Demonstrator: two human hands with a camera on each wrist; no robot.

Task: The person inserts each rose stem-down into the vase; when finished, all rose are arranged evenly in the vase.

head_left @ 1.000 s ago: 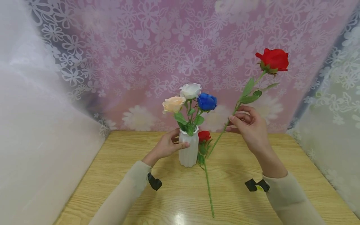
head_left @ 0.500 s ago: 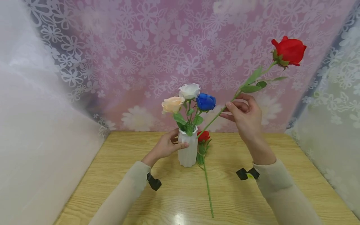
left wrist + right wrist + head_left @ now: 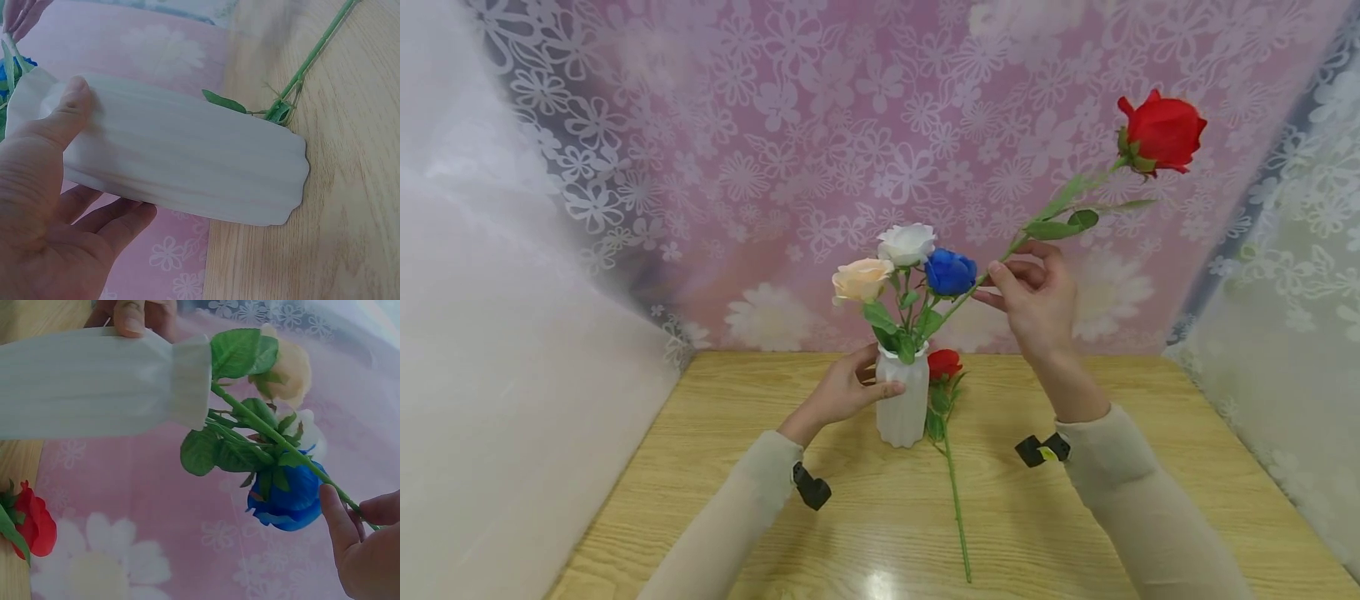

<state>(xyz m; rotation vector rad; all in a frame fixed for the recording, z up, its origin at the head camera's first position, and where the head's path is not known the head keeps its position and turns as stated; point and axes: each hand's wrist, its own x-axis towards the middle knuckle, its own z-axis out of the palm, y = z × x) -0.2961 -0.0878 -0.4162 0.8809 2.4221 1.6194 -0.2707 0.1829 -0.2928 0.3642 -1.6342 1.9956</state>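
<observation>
A white ribbed vase [image 3: 902, 412] stands upright on the table, holding a white rose [image 3: 907, 244], a peach rose [image 3: 862, 280] and a blue rose [image 3: 951, 272]. My left hand [image 3: 838, 390] grips the vase near its top, thumb across the front in the left wrist view. With thumb and fingertips my right hand [image 3: 1039, 304] pinches the stem of a red rose [image 3: 1165, 133], which slants up to the right. The lower end of that stem [image 3: 269, 429] reaches the vase's mouth in the right wrist view; its tip is hidden.
A second red rose [image 3: 944, 363] lies on the wooden table [image 3: 715, 467] just right of the vase, its stem pointing toward the front edge. Behind the table hangs a pink floral cloth [image 3: 820, 150]; pale sheets [image 3: 520, 317] stand at both sides.
My right hand has moved left and up, bringing the red rose's lower stem from beside the vase to its mouth. The left hand and vase have stayed nearly still.
</observation>
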